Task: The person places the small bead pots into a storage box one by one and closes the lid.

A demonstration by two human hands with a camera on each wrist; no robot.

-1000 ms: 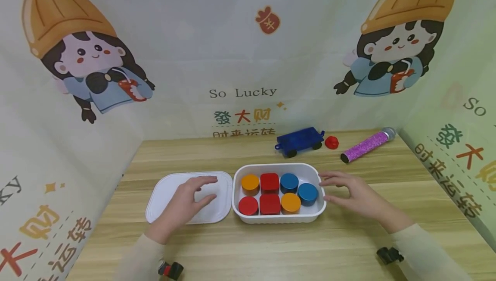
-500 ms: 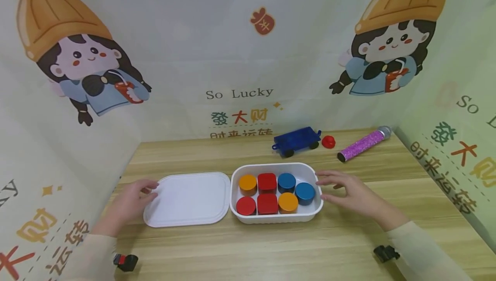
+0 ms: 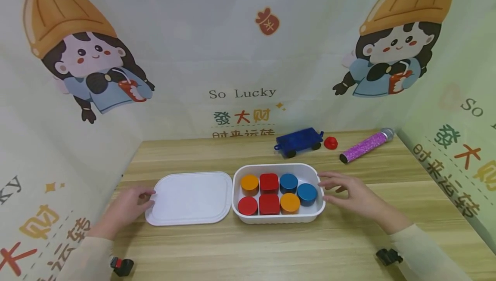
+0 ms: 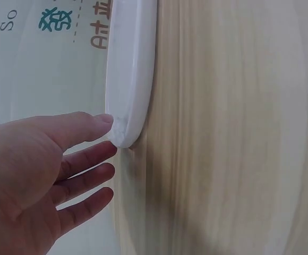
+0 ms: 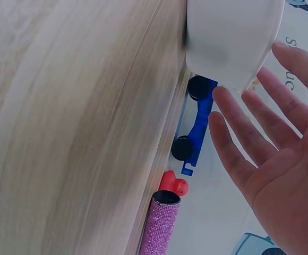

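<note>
A white lid (image 3: 190, 199) lies flat on the table, beside a white box (image 3: 240, 217) that holds red, orange and blue blocks, some round and some square. At the lid's left end is my left hand (image 3: 128, 205). The left wrist view shows its thumb and fingertips right at the rim of the lid (image 4: 138, 69), fingers fairly straight. My right hand (image 3: 354, 195) stands by the box's right end, fingers spread and loosely extended. In the right wrist view, those fingertips come up to the end wall of the box (image 5: 231, 45).
Behind the box stand a blue toy wagon (image 3: 298, 141) with black wheels, a small red piece (image 3: 331, 143) and a glittery pink microphone (image 3: 364, 147). A printed cloth backdrop (image 3: 186, 57) encloses the table (image 3: 271, 251) at the back and sides.
My left hand has moved left from above the lid to its left end, now close against the rim. The right hand stays by the box; the box and lid keep their places.
</note>
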